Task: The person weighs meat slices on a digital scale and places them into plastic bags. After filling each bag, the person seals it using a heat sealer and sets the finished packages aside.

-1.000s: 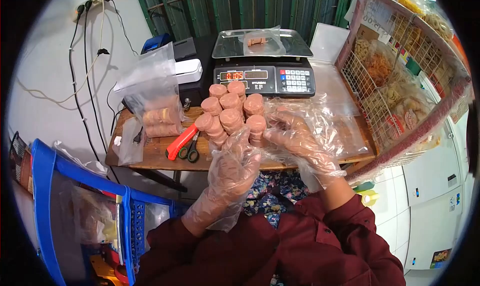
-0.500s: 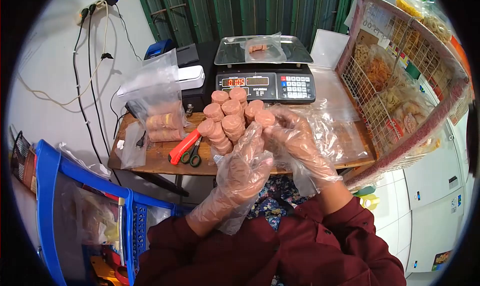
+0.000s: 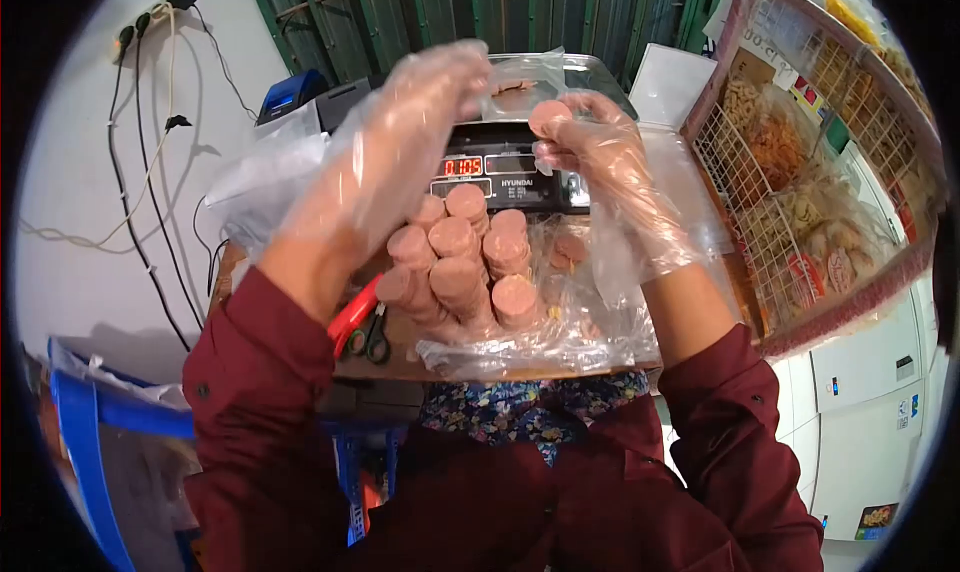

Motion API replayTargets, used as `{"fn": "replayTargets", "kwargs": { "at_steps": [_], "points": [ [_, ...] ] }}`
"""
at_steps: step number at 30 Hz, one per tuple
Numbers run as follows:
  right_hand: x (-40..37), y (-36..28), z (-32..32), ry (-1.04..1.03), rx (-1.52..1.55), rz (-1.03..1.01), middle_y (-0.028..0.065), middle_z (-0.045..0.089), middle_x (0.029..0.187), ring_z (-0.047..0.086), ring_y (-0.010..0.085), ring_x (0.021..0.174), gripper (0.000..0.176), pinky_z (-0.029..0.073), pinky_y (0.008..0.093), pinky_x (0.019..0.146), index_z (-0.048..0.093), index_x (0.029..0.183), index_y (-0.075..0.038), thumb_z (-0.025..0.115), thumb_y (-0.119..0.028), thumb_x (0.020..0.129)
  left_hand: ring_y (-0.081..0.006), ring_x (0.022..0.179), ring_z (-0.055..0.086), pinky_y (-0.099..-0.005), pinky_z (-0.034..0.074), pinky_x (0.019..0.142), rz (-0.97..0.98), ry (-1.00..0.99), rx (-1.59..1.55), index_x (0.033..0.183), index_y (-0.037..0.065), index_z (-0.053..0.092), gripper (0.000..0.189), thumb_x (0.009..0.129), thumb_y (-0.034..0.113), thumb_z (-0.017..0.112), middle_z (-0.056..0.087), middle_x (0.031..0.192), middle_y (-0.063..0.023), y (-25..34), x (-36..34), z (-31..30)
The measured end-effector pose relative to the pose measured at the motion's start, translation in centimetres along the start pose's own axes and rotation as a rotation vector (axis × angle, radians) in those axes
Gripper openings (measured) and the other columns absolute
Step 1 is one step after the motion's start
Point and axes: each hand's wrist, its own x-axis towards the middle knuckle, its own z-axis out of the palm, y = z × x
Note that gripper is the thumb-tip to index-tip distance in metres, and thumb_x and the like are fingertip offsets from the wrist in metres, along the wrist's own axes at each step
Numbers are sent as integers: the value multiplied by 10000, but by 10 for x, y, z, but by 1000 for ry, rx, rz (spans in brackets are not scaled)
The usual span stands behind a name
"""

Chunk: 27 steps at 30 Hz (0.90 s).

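My left hand (image 3: 425, 92), in a clear plastic glove and blurred by motion, reaches over the left of the scale with its fingers apart. Close to its fingertips is an open clear bag (image 3: 540, 69) with pink slices in it, lying on the scale's metal pan (image 3: 600, 77). My gloved right hand (image 3: 600, 142) pinches a round pink sausage slice (image 3: 549, 119) in front of the pan. Below both hands stand several stacks of such sausage slices (image 3: 456, 277) on clear plastic sheeting (image 3: 590, 342).
The digital scale (image 3: 515, 184) shows red digits behind the stacks. Red-handled cutter (image 3: 352, 312) and scissors (image 3: 372, 342) lie left of them. A wire rack (image 3: 750, 202) with bagged snacks rises at right. Clear bags (image 3: 265, 177) are at left. A blue plastic frame (image 3: 80, 412) stands lower left.
Both hands have risen from the stacks toward the scale. My left hand has swung up and left to the bag on the pan; my right hand has carried a slice up.
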Motion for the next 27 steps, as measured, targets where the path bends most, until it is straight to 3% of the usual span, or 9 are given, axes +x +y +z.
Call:
{"fn": "replayTargets", "kwargs": {
  "at_steps": [2, 6, 9, 12, 14, 16, 18, 26, 27],
  "points": [
    [22, 13, 4, 21, -20, -51, 104, 697, 847, 641, 133, 613, 132, 529, 271, 557, 649, 1003, 35, 644, -19, 882, -217, 1253, 531, -367, 405, 1096, -426, 289, -178, 1241, 41, 631, 390, 977, 325, 602, 569, 1354, -124, -40, 64, -6],
    [50, 30, 12, 49, -411, -415, 171, 739, 937, 738, 220, 824, 291, 565, 308, 689, 667, 1159, 61, 679, -36, 885, -211, 1279, 514, -356, 351, 1130, -413, 174, 42, 1286, 55, 630, 448, 979, 377, 573, 585, 1358, -106, -99, 98, -25],
    [52, 25, 14, 93, -703, -542, 240, 729, 985, 736, 268, 965, 254, 551, 322, 837, 712, 1115, 22, 668, -78, 886, -202, 1341, 478, -339, 305, 1152, 68, -110, 606, 1323, 79, 631, 512, 993, 445, 494, 552, 1438, -65, -124, 106, -25],
    [65, 39, 4, 106, -817, -642, 230, 732, 992, 739, 282, 955, 246, 555, 325, 826, 714, 1123, 12, 649, -73, 901, -211, 1330, 492, -332, 310, 1152, -325, -103, 279, 1295, 69, 651, 465, 1004, 394, 488, 566, 1416, -77, -126, 122, -3],
    [68, 45, 1, 132, -849, -663, 217, 734, 940, 746, 294, 888, 194, 562, 344, 765, 699, 1083, 1, 656, -57, 903, -223, 1283, 532, -330, 367, 1107, -18, -227, 508, 1278, 61, 661, 422, 991, 341, 528, 584, 1391, -80, -163, 129, -9],
    [73, 47, 1, 183, -848, -762, 199, 725, 866, 743, 304, 808, 135, 559, 366, 686, 640, 1018, -10, 678, -46, 893, -235, 1203, 588, -325, 422, 1048, -524, -157, -278, 1286, 59, 658, 424, 955, 316, 592, 632, 1320, -80, -169, 129, -5],
    [75, 51, -2, 173, -817, -845, 190, 706, 820, 727, 331, 763, 150, 546, 371, 638, 577, 971, -19, 697, -43, 884, -240, 1130, 628, -320, 460, 995, -348, -189, 113, 1244, 41, 664, 425, 938, 332, 613, 674, 1241, -81, -173, 138, 0],
    [92, 56, -12, 41, -1286, -1067, 178, 678, 803, 675, 378, 755, 171, 545, 455, 664, 659, 987, -57, 577, -13, 843, -238, 1100, 637, -326, 466, 982, -279, -281, 273, 1221, 53, 675, 406, 966, 352, 578, 686, 1215, -99, -169, 147, 1],
    [86, 40, -3, -32, -1469, -779, 180, 702, 931, 697, 340, 860, 258, 564, 411, 759, 723, 1045, -121, 604, -38, 832, -238, 1096, 638, -327, 466, 980, -264, -295, 294, 1218, 54, 677, 404, 969, 355, 574, 688, 1211, -102, -168, 147, 2]
  ]
}}
